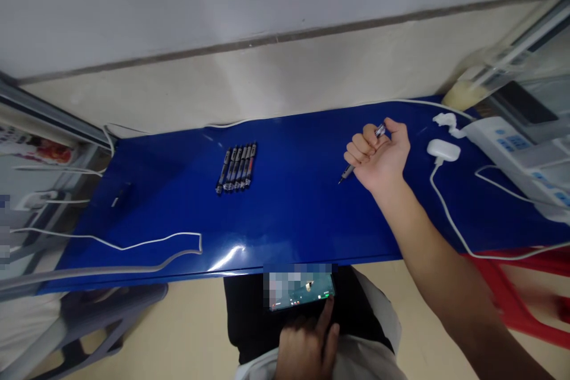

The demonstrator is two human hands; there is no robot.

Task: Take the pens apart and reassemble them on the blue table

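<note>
My right hand (378,151), palm turned up above the blue table, has its fingers curled round a pen (346,173). The pen's dark tip points down and left, and its clear end shows between thumb and forefinger. Down at my lap, my left hand (307,338) holds nothing. Its forefinger stretches out to the lower right corner of a lit phone (300,294) resting on my dark-clothed legs, while the other fingers are bent. Several similar pens (236,167) lie side by side in a slanted row on the table, left of my right hand.
The blue table (294,208) meets a wall at its back. A white earbud case (443,150) with a cable, crumpled tissue (447,122) and a white-blue package (512,145) lie right. A small dark object (120,195) and cables are left. Stools stand below.
</note>
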